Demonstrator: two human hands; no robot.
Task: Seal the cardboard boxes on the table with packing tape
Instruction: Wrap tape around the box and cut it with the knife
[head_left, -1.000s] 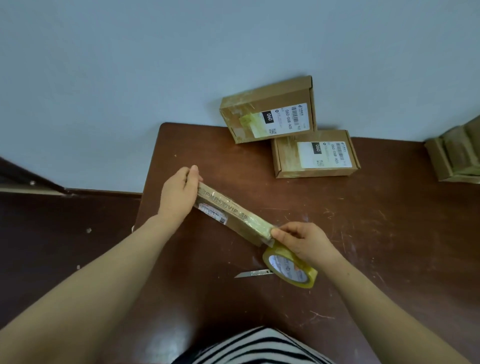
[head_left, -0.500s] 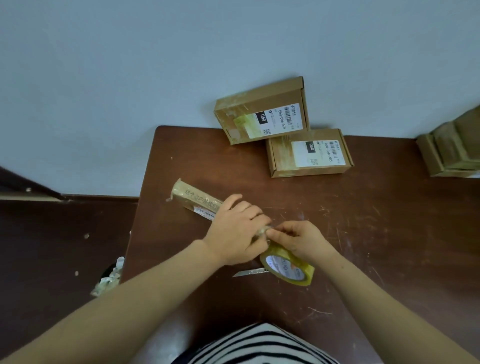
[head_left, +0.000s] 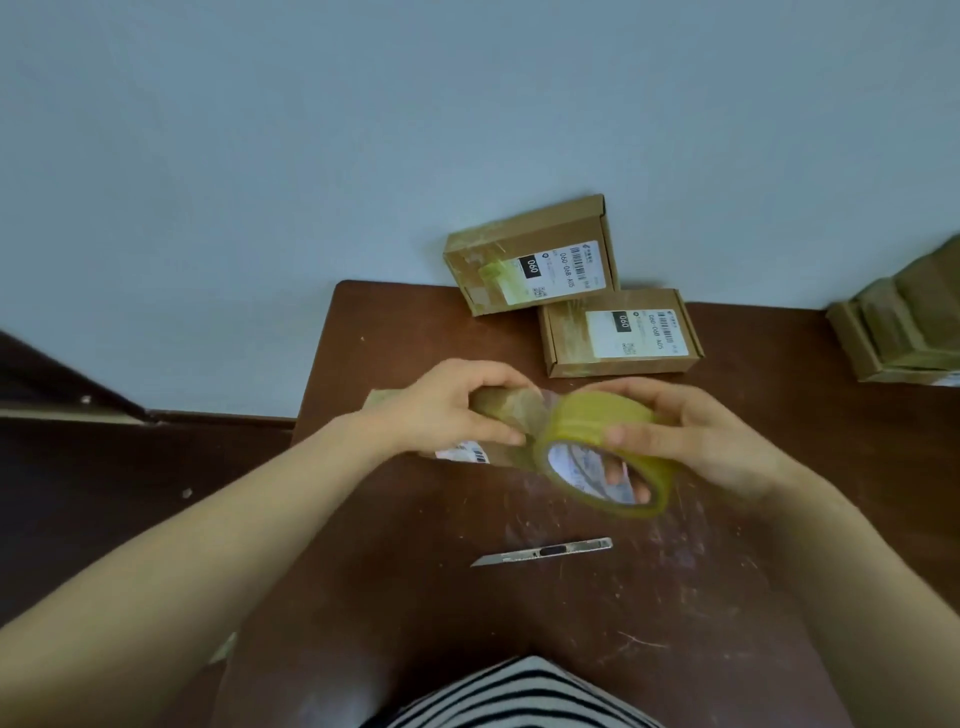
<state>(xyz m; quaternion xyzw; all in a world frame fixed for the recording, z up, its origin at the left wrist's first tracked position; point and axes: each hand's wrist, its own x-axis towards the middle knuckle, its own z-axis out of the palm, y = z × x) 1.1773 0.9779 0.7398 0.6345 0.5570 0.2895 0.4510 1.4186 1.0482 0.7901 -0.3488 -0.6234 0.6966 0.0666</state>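
White label (head_left: 558, 273) on tilted brown cardboard box (head_left: 475, 260), "060", "060-068 A05", white label (head_left: 641, 332) on flat-lying brown cardboard box (head_left: 566, 340), same text

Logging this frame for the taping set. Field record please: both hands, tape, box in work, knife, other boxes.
left hand: grips the long box
right hand: holds the tape roll, fingers through its core
tape roll: at the long box's end
knife: flat on the table, nearer than the hands, no hand on it
tilted box: by the wall, label showing
flat box: beside it, label up

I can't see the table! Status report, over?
Left hand grips long box. Right hand holds tape roll at its end. Knife lies apart, nearer me.
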